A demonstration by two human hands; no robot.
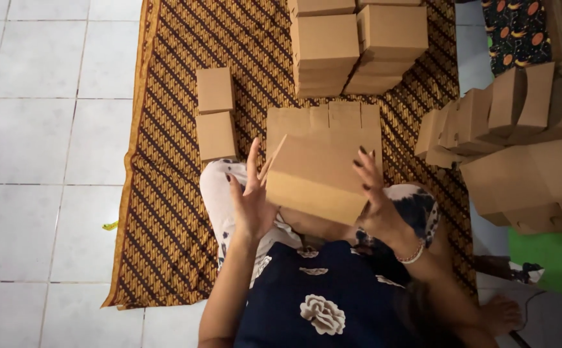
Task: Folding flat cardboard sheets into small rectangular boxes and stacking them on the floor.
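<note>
1. Two small closed boxes (pixel 215 113) sit end to end at the upper left of the mat (pixel 165 212), parked out of your way.
2. Your left hand (pixel 250 196) is spread wide, palm braced on the left end of the half-folded box (pixel 316 177).
3. That box sits mid-frame over your lap, long axis running left-right, open flaps pointing up-frame.
4. Your right hand (pixel 374 193) clamps the right end, fingers over the top, squeezing it square.
5. Flat blanks (pixel 487 119) lean in a row at right, probably for easy grabbing.
</note>
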